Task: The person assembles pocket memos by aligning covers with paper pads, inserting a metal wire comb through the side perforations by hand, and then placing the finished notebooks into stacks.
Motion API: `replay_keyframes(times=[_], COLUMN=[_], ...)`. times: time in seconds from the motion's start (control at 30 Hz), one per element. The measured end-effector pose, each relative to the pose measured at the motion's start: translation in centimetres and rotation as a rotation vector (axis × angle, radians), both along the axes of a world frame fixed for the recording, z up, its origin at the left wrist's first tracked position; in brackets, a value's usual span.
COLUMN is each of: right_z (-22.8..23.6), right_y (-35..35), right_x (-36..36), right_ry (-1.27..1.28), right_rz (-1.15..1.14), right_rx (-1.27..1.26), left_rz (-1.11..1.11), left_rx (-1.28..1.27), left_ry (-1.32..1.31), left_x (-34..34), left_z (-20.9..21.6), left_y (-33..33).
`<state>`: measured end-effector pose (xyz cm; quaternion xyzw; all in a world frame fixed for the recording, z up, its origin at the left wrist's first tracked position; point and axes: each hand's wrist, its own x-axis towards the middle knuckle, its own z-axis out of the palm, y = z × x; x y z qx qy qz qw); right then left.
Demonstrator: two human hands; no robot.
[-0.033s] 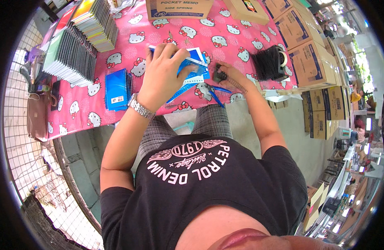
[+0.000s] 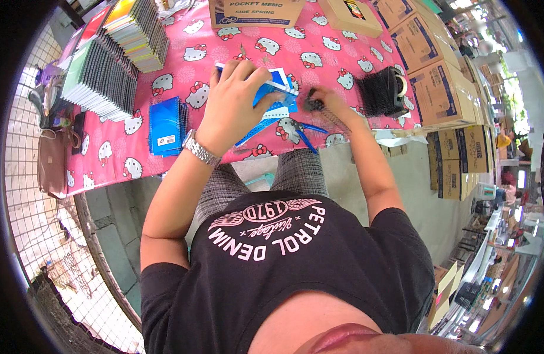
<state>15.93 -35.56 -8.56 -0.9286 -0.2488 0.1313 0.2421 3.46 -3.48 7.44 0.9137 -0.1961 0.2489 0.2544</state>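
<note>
My left hand (image 2: 239,97), with a metal watch at its wrist, is closed around a stack of blue-covered punched notebook sheets (image 2: 271,88) above the table. More blue and white punched sheets (image 2: 278,111) lie under it. To the right, my right hand (image 2: 332,101) is closed on a dark wire spiral (image 2: 337,121), which trails back along the wrist. A blurred dark clump (image 2: 313,101) is at its fingertips. Between the hands and the near edge lie pliers (image 2: 307,133) with blue handles. Left of my left hand is a small pile of blue spiral notebooks (image 2: 166,127).
A pink patterned cloth (image 2: 225,50) covers the table. Tall stacks of spiral notebooks (image 2: 101,79) stand at the left. A bundle of black wire spirals (image 2: 375,94) sits near a tape roll (image 2: 401,85) at the right. Cardboard boxes (image 2: 437,88) line the right side.
My right hand has shifted slightly to the right and away from me, with the wire spiral. My left hand keeps its hold, nearly unmoved.
</note>
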Motion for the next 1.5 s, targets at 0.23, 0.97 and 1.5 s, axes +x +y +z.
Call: replay_keyframes(times=[0.23,0.97,1.5], right_z=[18.7,19.0,18.2], right_y=[8.5,11.2,12.8], right_x=[-2.7,0.3,-0.6], right_ry=[0.448,0.573,0.328], right_rz=[0.226,0.475,0.157], right_rx=[0.661,0.714,0.424], left_rz=[0.028,-0.173,-0.130], left_rx=[0.031,-0.242,-0.385], left_ry=[0.042,0.276,0.353], left_x=[1.4,2.0,3.3], left_z=[0.4,0.4,0.2], left_y=[-0.6,3.0,4.3])
